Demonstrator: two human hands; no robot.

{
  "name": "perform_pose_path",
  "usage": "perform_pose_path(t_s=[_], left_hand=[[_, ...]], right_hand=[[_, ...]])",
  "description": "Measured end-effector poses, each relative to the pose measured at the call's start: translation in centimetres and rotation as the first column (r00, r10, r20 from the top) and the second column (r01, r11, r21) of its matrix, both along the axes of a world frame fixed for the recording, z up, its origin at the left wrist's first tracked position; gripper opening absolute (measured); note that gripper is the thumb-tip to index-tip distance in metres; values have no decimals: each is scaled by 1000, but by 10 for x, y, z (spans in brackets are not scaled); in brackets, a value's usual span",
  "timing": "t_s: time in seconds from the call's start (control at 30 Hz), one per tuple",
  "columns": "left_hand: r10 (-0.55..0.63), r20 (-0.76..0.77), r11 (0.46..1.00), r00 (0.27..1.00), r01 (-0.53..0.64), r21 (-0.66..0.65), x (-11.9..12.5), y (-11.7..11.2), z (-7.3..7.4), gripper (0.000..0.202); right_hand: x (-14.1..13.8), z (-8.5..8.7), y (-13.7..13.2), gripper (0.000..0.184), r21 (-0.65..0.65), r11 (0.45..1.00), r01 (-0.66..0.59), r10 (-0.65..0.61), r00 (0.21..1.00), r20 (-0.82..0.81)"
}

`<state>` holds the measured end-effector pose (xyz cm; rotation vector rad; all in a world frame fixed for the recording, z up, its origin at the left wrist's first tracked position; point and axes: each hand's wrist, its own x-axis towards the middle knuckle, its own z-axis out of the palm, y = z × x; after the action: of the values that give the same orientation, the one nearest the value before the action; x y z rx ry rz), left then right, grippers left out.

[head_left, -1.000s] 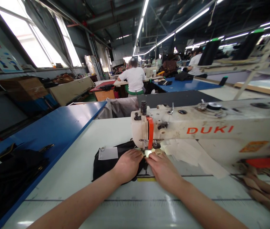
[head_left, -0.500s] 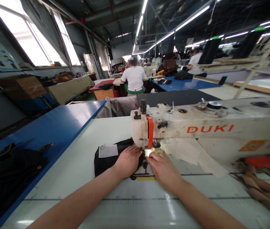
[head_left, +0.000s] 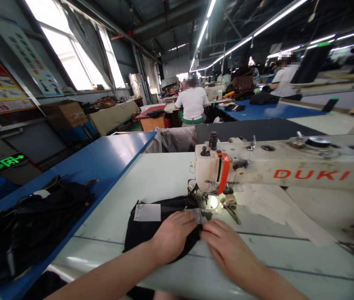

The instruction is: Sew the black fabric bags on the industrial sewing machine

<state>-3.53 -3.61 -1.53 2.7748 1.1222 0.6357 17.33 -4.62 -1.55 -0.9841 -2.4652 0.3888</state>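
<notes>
A black fabric piece [head_left: 147, 227] with a white label [head_left: 147, 212] lies on the white sewing table [head_left: 164, 179], in front of the needle of a cream DUKI sewing machine [head_left: 289, 173]. My left hand [head_left: 173, 238] rests on the fabric with its fingers curled over the cloth's right edge. My right hand [head_left: 229, 246] lies beside it on the table, fingers together, its fingertips touching the same edge. Both hands sit a little in front of the presser foot [head_left: 209, 196], which is lit by the machine's lamp.
A pile of black fabric pieces [head_left: 29, 227] lies on the blue table [head_left: 101, 154] at my left. Pale paper pieces [head_left: 267, 206] lie under the machine arm. A person in a white shirt [head_left: 193, 104] sits at a machine ahead; another person [head_left: 284, 81] works at the far right.
My hands and the black fabric have drawn back from the needle toward me. The camera has shifted left and down, so the machine now appears further right.
</notes>
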Motion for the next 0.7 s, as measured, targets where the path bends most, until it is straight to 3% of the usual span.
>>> perform_pose_path(t_s=[0.1,0.23,0.4,0.53,0.63,0.7], left_hand=[[136,6,991,991,-136,14,-12,-11,10,30],[316,-32,949,948,-316,-13,-23,4,22,18],[317,-60,945,947,-320,-59,-40,12,26,8],[295,-56,954,954,-298,-44,-46,5,27,6],[285,38,955,958,-280,-102,-45,4,34,10],[309,137,937,941,-278,-210,-45,5,42,12]], right_hand=[[-12,1,-17,28,-38,999,-25,25,1000,13],[-17,4,-23,26,-41,999,16,-15,999,35],[-14,5,-27,24,-84,992,97,-103,992,-69],[-16,6,-22,15,-164,958,237,-265,947,-179],[-23,9,-13,17,-228,900,373,-409,902,-140],[-28,11,-6,23,-277,883,379,-419,903,-99]])
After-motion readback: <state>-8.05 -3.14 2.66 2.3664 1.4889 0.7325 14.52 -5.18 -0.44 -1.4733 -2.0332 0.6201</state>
